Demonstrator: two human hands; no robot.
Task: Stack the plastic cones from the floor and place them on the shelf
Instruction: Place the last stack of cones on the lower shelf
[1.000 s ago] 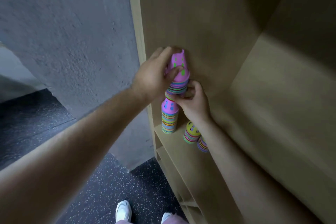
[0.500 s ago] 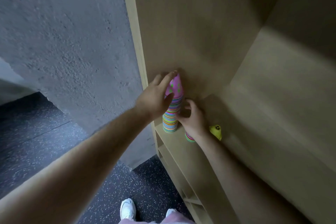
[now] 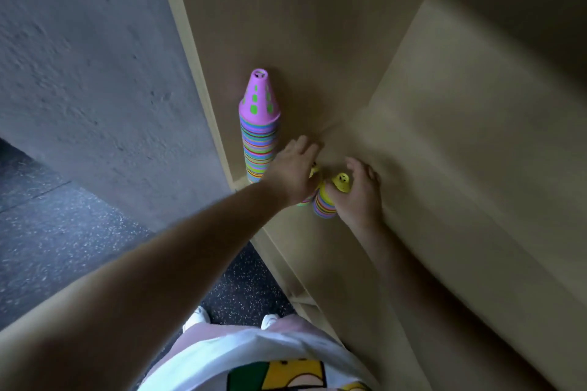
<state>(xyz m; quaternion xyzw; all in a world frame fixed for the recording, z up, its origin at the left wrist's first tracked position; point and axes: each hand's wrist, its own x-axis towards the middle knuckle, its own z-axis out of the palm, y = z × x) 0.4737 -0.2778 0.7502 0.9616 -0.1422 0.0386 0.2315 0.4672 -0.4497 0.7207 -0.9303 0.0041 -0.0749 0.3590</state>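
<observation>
A tall stack of striped plastic cones (image 3: 259,140) with a pink, green-dotted top stands on the wooden shelf (image 3: 317,251), against its left wall. To its right stand two short cone stacks with yellow tops. My right hand (image 3: 360,197) grips the nearer short stack (image 3: 324,205), thumb and fingers curled round its yellow top. My left hand (image 3: 293,171) lies over the other short stack (image 3: 313,171), fingers stretched forward past it. Most of that stack is hidden under the hand.
The shelf unit's back panel (image 3: 460,124) rises to the right and its side panel (image 3: 286,25) stands behind the tall stack. A grey concrete wall (image 3: 95,73) is on the left. Dark speckled floor (image 3: 79,247) and my white shoes (image 3: 197,316) lie below.
Both hands have let go of the tall stack, which now stands alone. They have moved right and down to the two short yellow-topped stacks. The camera has tilted downward.
</observation>
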